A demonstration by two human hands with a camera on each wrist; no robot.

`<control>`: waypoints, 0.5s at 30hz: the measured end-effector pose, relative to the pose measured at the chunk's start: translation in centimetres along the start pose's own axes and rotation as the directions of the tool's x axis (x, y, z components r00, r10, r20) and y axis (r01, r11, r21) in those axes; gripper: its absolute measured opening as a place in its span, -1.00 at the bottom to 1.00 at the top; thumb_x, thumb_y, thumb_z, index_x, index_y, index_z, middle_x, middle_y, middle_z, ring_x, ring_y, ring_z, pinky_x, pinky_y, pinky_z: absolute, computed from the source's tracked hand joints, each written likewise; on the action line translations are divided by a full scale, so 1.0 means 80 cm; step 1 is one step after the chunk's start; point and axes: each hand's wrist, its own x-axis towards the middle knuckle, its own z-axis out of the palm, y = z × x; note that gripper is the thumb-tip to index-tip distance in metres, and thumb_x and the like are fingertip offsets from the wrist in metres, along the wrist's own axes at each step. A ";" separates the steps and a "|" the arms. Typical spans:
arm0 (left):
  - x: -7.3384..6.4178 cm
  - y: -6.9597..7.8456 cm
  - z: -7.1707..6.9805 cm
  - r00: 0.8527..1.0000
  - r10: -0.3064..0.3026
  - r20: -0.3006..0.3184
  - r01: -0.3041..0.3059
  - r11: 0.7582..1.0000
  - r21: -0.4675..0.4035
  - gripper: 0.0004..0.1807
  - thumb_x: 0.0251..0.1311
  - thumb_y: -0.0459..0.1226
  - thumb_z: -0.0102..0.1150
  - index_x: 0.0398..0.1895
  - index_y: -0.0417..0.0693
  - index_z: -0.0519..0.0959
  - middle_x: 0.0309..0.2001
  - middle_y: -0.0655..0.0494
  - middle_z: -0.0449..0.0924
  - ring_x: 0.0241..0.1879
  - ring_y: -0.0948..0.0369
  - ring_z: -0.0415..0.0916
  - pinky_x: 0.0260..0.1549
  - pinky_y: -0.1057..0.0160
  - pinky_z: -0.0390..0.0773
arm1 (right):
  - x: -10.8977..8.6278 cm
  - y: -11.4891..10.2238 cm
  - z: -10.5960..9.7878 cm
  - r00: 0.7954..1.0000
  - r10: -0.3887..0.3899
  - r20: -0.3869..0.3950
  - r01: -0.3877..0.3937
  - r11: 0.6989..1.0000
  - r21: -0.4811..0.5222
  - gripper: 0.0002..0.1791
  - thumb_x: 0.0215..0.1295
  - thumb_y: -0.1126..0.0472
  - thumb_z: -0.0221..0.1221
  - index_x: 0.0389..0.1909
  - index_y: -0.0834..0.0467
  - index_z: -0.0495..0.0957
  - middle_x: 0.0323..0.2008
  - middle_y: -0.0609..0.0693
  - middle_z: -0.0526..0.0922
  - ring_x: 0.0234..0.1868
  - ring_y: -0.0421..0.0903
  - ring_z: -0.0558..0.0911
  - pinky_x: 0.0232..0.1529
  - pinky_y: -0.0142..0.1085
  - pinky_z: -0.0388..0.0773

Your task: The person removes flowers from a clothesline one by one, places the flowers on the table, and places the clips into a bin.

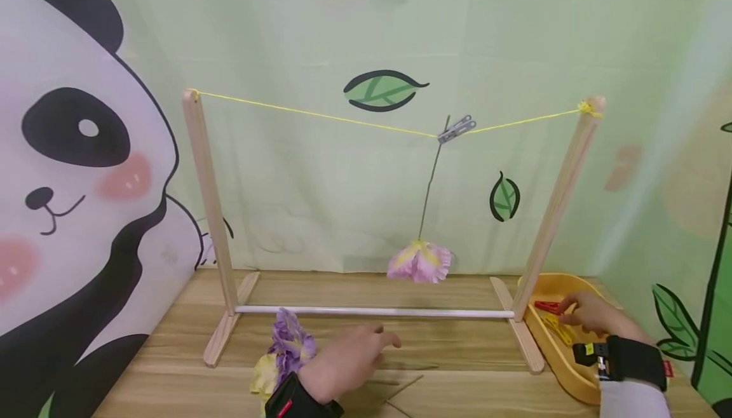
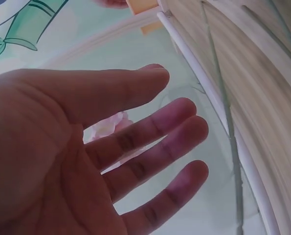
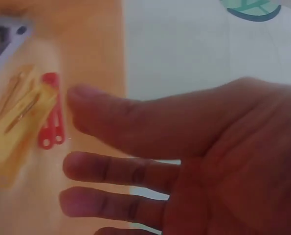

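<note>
My left hand [image 1: 351, 357] hovers over the table beside a purple artificial flower [image 1: 291, 345] and a pale yellow one [image 1: 264, 377]. Its fingers are loosely extended around nothing; thin green stems [image 1: 405, 387] lie below it. Over the yellow tray [image 1: 546, 367] at the right, my right hand [image 1: 595, 313] reaches toward a red clothespin [image 3: 52, 112] and yellow clothespins [image 3: 23, 122]. A gap shows between its thumb and these pins in the right wrist view. From the yellow string [image 1: 320, 113], a grey clothespin [image 1: 456, 129] holds a pink flower [image 1: 420, 262] upside down by its stem.
Two wooden posts [image 1: 208, 202] on feet carry the string, and a white rod [image 1: 372, 311] joins them low down. A greyish clothespin [image 3: 8, 39] also lies in the tray. Behind stands a green printed backdrop with a panda [image 1: 86, 151].
</note>
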 end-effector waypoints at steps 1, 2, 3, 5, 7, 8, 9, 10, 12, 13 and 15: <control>0.000 0.000 0.000 1.000 0.001 0.003 -0.001 1.000 -0.010 -0.65 0.24 -0.35 0.20 0.07 0.16 0.55 -0.16 0.17 0.57 -0.26 0.30 0.51 -0.33 0.37 0.50 | -0.001 -0.003 -0.002 1.000 -0.003 -0.012 0.003 1.000 -0.012 -0.60 0.30 0.17 0.19 -0.06 0.44 0.46 -0.42 0.14 0.49 -0.53 -0.03 0.42 -0.61 -0.30 0.36; 0.001 0.001 -0.001 1.000 0.004 0.004 -0.004 1.000 -0.021 -0.64 0.24 -0.35 0.19 0.07 0.16 0.55 -0.16 0.19 0.56 -0.27 0.31 0.50 -0.32 0.38 0.49 | -0.003 -0.005 -0.003 1.000 -0.020 -0.023 0.020 0.999 -0.026 -0.60 0.32 0.16 0.18 -0.06 0.45 0.46 -0.39 0.20 0.52 -0.50 0.00 0.47 -0.59 -0.26 0.40; 0.001 0.001 -0.002 1.000 0.009 0.006 -0.009 0.999 -0.038 -0.64 0.24 -0.36 0.18 0.08 0.16 0.55 -0.17 0.20 0.55 -0.27 0.33 0.49 -0.32 0.39 0.49 | -0.004 -0.009 -0.005 0.998 -0.039 -0.043 0.037 0.998 -0.040 -0.61 0.33 0.17 0.17 -0.07 0.46 0.47 -0.36 0.25 0.55 -0.47 0.03 0.50 -0.56 -0.23 0.45; 0.003 0.001 -0.005 1.000 0.021 0.008 -0.020 0.996 -0.084 -0.64 0.26 -0.38 0.16 0.08 0.15 0.54 -0.17 0.23 0.53 -0.28 0.36 0.48 -0.31 0.42 0.49 | -0.008 -0.017 -0.010 0.994 -0.083 -0.075 0.078 0.995 -0.066 -0.65 0.35 0.21 0.14 -0.09 0.47 0.47 -0.29 0.32 0.58 -0.41 0.07 0.56 -0.49 -0.15 0.54; 0.003 0.001 -0.009 0.999 0.043 0.009 -0.041 0.987 -0.153 -0.63 0.28 -0.39 0.13 0.10 0.15 0.52 -0.15 0.23 0.52 -0.23 0.36 0.49 -0.27 0.43 0.49 | -0.011 -0.027 -0.015 0.988 -0.122 -0.095 0.115 0.990 -0.075 -0.70 0.36 0.27 0.11 -0.10 0.48 0.48 -0.29 0.34 0.59 -0.39 0.07 0.58 -0.44 -0.11 0.59; 0.004 0.001 -0.011 0.998 0.059 0.004 -0.057 0.981 -0.188 -0.64 0.30 -0.39 0.11 0.10 0.16 0.51 -0.13 0.23 0.52 -0.20 0.35 0.50 -0.24 0.44 0.49 | -0.014 -0.033 -0.018 0.986 -0.136 -0.098 0.129 0.989 -0.076 -0.70 0.37 0.27 0.10 -0.10 0.48 0.47 -0.29 0.33 0.59 -0.39 0.06 0.57 -0.41 -0.11 0.59; 0.004 0.002 -0.014 0.997 0.076 -0.003 -0.074 0.973 -0.221 -0.65 0.32 -0.39 0.09 0.10 0.16 0.50 -0.11 0.22 0.52 -0.18 0.35 0.50 -0.21 0.44 0.49 | -0.016 -0.040 -0.021 0.985 -0.141 -0.101 0.134 0.988 -0.071 -0.69 0.38 0.26 0.09 -0.08 0.48 0.47 -0.28 0.30 0.59 -0.40 0.03 0.56 -0.40 -0.12 0.59; 0.005 0.002 -0.016 0.996 0.090 -0.017 -0.091 0.966 -0.242 -0.65 0.34 -0.38 0.06 0.10 0.18 0.49 -0.10 0.22 0.52 -0.15 0.34 0.50 -0.19 0.44 0.49 | -0.018 -0.047 -0.023 0.985 -0.145 -0.093 0.140 0.988 -0.063 -0.67 0.40 0.22 0.08 -0.06 0.47 0.47 -0.28 0.28 0.58 -0.41 0.01 0.54 -0.41 -0.12 0.58; 0.005 0.001 -0.019 0.993 0.115 -0.039 -0.121 0.954 -0.274 -0.67 0.38 -0.36 0.02 0.11 0.19 0.48 -0.06 0.20 0.52 -0.12 0.34 0.50 -0.15 0.44 0.48 | -0.023 -0.062 -0.027 0.985 -0.156 -0.075 0.153 0.987 -0.042 -0.61 0.43 0.15 0.06 0.00 0.44 0.46 -0.27 0.22 0.57 -0.42 -0.02 0.51 -0.42 -0.15 0.54; 0.005 0.001 -0.020 0.991 0.120 -0.053 -0.130 0.950 -0.283 -0.67 0.39 -0.36 0.01 0.11 0.20 0.49 -0.07 0.20 0.53 -0.12 0.34 0.49 -0.15 0.44 0.48 | -0.026 -0.069 -0.028 0.984 -0.163 -0.068 0.161 0.986 -0.034 -0.58 0.43 0.11 0.05 0.02 0.42 0.47 -0.26 0.19 0.57 -0.43 -0.04 0.50 -0.42 -0.17 0.52; 0.005 0.001 -0.022 0.990 0.118 -0.078 -0.135 0.949 -0.286 -0.68 0.39 -0.36 -0.01 0.10 0.20 0.49 -0.08 0.21 0.52 -0.13 0.34 0.49 -0.14 0.43 0.48 | -0.030 -0.082 -0.029 0.983 -0.174 -0.056 0.173 0.985 -0.022 -0.54 0.44 0.04 0.04 0.05 0.38 0.47 -0.25 0.14 0.56 -0.43 -0.06 0.48 -0.42 -0.19 0.50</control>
